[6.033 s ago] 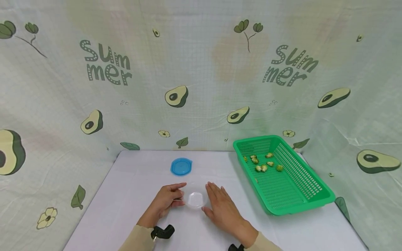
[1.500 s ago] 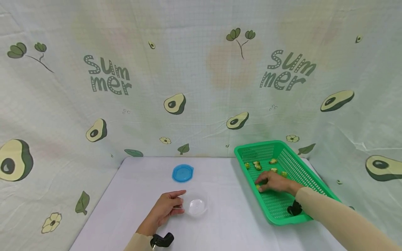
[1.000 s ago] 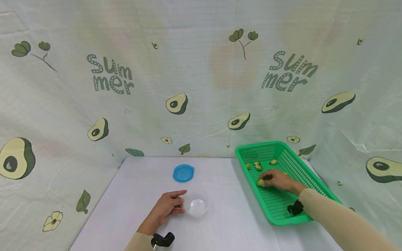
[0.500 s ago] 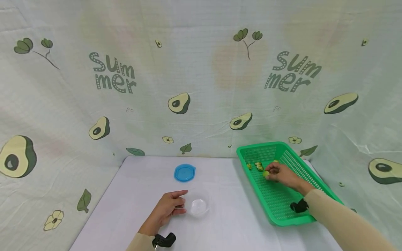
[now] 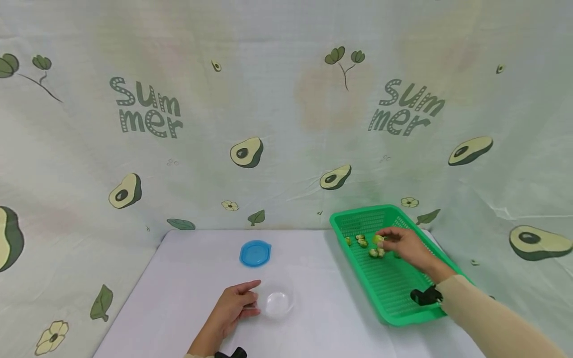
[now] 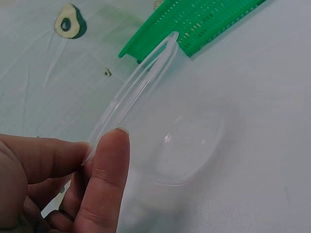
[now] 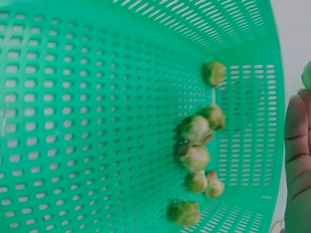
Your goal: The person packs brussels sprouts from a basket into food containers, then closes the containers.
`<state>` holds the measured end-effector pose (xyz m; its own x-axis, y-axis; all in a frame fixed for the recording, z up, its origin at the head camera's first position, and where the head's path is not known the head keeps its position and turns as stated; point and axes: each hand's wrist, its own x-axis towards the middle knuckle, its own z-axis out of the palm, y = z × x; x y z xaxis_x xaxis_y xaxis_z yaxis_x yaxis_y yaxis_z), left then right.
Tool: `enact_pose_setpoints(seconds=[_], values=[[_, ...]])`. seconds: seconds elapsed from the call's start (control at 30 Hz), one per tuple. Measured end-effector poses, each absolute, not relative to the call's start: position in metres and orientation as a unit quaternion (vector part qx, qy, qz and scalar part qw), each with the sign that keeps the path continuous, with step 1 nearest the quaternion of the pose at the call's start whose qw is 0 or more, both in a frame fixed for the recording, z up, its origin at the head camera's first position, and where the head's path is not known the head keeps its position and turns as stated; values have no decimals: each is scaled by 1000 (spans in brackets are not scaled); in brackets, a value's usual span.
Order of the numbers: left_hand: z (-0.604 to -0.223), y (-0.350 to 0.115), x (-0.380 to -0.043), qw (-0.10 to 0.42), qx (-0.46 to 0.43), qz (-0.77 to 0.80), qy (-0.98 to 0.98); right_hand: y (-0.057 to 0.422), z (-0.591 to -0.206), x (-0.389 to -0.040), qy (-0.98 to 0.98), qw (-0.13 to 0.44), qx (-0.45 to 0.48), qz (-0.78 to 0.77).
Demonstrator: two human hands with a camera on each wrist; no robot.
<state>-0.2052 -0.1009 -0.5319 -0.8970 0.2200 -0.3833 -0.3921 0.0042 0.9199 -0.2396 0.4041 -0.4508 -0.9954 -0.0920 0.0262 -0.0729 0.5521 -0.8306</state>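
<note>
My left hand (image 5: 235, 304) pinches the rim of a clear plastic container (image 5: 276, 302), which rests on the white table. In the left wrist view, the thumb and a finger hold the edge of this see-through container (image 6: 192, 150); nothing shows inside it. Over the green basket (image 5: 388, 298), my right hand (image 5: 414, 249) holds a Brussels sprout (image 5: 378, 239) between thumb and fingertips. At the right edge of the right wrist view, only part of that sprout (image 7: 306, 76) and of the hand (image 7: 297, 160) appears. Several other Brussels sprouts (image 7: 195, 158) lie on the basket's floor.
Behind the container lies a blue lid (image 5: 255, 253), flat on the table. The basket, with raised slotted walls, takes up the table's right side. A printed cloth (image 5: 286, 114) hangs along the back and sides.
My right hand left the container's side for the basket, took hold of a sprout near the left wall, and has raised it. The left hand keeps its grip on the container.
</note>
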Motion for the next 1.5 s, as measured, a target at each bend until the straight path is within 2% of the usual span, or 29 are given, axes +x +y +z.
enact_pose_setpoints(seconds=[1.03,1.3,1.5], values=[[-533,-100,-205,206,-51,720,661,355,-424,-210,838,-98,-15,-536],[-533,-99,-204,203,-56,723,658,328,-418,-205,796,-130,-45,-589],[-533,-100,-205,201,-59,720,661,316,-421,-205,797,-129,-58,-587]])
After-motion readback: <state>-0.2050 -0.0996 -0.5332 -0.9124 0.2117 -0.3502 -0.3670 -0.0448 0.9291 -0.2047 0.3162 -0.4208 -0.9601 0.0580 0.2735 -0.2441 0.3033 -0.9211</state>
